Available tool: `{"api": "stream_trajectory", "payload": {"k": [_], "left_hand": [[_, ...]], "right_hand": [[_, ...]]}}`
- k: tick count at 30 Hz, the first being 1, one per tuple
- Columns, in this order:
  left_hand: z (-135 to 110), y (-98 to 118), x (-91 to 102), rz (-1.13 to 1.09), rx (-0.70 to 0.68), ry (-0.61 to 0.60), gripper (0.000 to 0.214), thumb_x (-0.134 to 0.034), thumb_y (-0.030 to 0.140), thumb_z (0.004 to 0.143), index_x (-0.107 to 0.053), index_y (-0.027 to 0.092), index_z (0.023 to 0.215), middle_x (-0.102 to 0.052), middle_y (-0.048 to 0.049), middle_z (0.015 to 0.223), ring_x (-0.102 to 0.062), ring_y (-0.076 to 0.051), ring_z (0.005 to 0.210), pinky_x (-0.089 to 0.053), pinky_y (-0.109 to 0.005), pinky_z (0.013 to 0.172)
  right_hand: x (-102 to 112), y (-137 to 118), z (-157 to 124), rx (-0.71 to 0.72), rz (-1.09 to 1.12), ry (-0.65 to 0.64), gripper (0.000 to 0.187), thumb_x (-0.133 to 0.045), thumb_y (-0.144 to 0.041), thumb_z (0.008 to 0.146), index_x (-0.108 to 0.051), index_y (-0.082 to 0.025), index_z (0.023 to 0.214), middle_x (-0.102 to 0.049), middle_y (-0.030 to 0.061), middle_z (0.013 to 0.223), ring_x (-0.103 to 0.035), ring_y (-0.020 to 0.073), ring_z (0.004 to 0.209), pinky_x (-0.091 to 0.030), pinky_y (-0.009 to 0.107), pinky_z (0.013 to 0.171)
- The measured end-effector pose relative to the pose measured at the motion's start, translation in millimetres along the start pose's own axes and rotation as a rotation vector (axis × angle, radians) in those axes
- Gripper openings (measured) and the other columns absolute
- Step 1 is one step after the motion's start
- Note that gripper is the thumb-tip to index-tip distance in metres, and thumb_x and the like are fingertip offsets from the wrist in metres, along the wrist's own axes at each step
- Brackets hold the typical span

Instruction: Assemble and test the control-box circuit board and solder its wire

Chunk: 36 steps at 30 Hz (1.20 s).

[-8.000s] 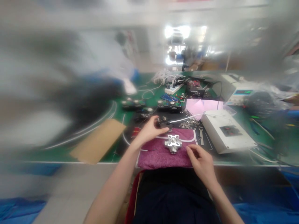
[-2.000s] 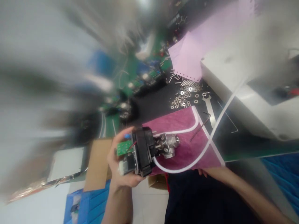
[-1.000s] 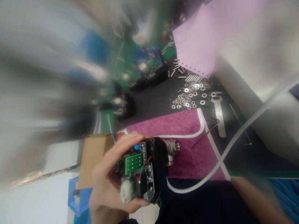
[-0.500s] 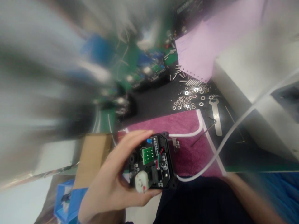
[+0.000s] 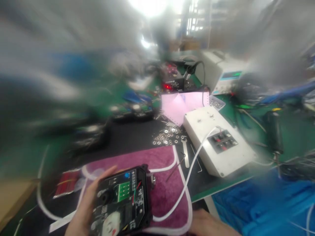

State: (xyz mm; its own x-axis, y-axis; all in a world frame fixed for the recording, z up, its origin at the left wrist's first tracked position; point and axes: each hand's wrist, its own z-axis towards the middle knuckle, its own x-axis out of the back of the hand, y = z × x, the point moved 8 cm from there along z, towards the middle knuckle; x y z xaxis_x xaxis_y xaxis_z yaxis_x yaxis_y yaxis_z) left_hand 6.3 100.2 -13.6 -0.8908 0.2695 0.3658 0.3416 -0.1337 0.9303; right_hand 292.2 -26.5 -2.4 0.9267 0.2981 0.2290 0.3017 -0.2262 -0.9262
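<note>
My left hand (image 5: 83, 206) is closed around the left side of a black housing with a circuit board (image 5: 137, 203), held tilted over a purple cloth (image 5: 161, 190). The board bears a small green module (image 5: 123, 191), a white round part (image 5: 111, 224) and thin coloured wires. A white cable (image 5: 182, 198) leaves the housing's right side and leads to a white box (image 5: 209, 144). At the bottom edge, beside the cloth's right corner, is my right hand (image 5: 209, 224), partly out of view and blurred; its fingers cannot be made out.
Beyond the cloth lie loose washers (image 5: 167, 137), a flat wrench (image 5: 185, 154) and hex keys (image 5: 176, 167). Pink paper (image 5: 176, 106) rests behind them. More board assemblies (image 5: 136, 109) stand further left. A bench instrument (image 5: 226, 73) is at the back; blue fabric (image 5: 238, 206) hangs at right.
The view has tilted up and swung right, bringing the white box and back instruments into sight. My left hand still holds the housing, now lower in view. My right hand has come into view.
</note>
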Motion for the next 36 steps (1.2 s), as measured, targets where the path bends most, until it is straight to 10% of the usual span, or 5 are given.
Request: {"api": "stream_trajectory", "payload": {"k": [6,9,11,14,36], "left_hand": [[11,11,-12.8,-0.155,0.011,-0.018,0.116,-0.103,0.044,0.048,-0.057,0.036,0.154,-0.07,-0.0114,0.147,-0.078,-0.046,0.116,-0.073,-0.049,0.086],[13,15,-17.0,-0.174,0.021,-0.009,0.111,-0.104,0.041,0.052,-0.058,0.034,0.153,-0.067,-0.0124,0.151,-0.076,-0.044,0.122,-0.071,-0.048,0.09],[14,18,-20.2,-0.172,-0.047,-0.041,0.112,-0.104,0.036,0.052,-0.057,0.035,0.154,-0.069,-0.0128,0.148,-0.078,-0.044,0.117,-0.072,-0.047,0.084],[13,20,-24.2,-0.166,-0.168,-0.102,0.116,-0.103,0.028,0.052,-0.053,0.038,0.157,-0.074,-0.0104,0.142,-0.081,-0.044,0.109,-0.073,-0.045,0.078],[11,40,-37.8,-0.312,-0.195,-0.146,0.123,-0.107,0.039,0.061,-0.041,0.025,0.164,-0.058,-0.0165,0.161,-0.063,-0.038,0.143,-0.046,-0.052,0.128]], "right_hand": [[85,-50,-54,0.152,-0.196,0.223,0.031,-0.071,-0.057,0.1,-0.075,-0.033,0.119,-0.077,0.0071,0.111,-0.074,0.0231,0.096,-0.065,0.036,0.079],[143,-73,-41,0.212,-0.282,0.488,0.023,-0.064,-0.055,0.104,-0.078,-0.037,0.109,-0.077,0.0039,0.087,-0.073,0.022,0.081,-0.06,0.032,0.072],[190,-90,-32,0.251,-0.477,0.933,0.024,-0.074,-0.053,0.098,-0.08,-0.03,0.102,-0.079,0.005,0.093,-0.074,0.0234,0.086,-0.059,0.035,0.08],[221,-93,8,0.264,-0.54,1.064,0.033,-0.075,-0.057,0.096,-0.082,-0.026,0.104,-0.082,0.0047,0.1,-0.074,0.023,0.089,-0.057,0.036,0.088],[251,-43,40,0.132,-0.538,1.063,0.039,-0.081,-0.049,0.084,-0.087,-0.02,0.11,-0.083,0.0125,0.093,-0.074,0.0274,0.078,-0.056,0.045,0.081]]}}
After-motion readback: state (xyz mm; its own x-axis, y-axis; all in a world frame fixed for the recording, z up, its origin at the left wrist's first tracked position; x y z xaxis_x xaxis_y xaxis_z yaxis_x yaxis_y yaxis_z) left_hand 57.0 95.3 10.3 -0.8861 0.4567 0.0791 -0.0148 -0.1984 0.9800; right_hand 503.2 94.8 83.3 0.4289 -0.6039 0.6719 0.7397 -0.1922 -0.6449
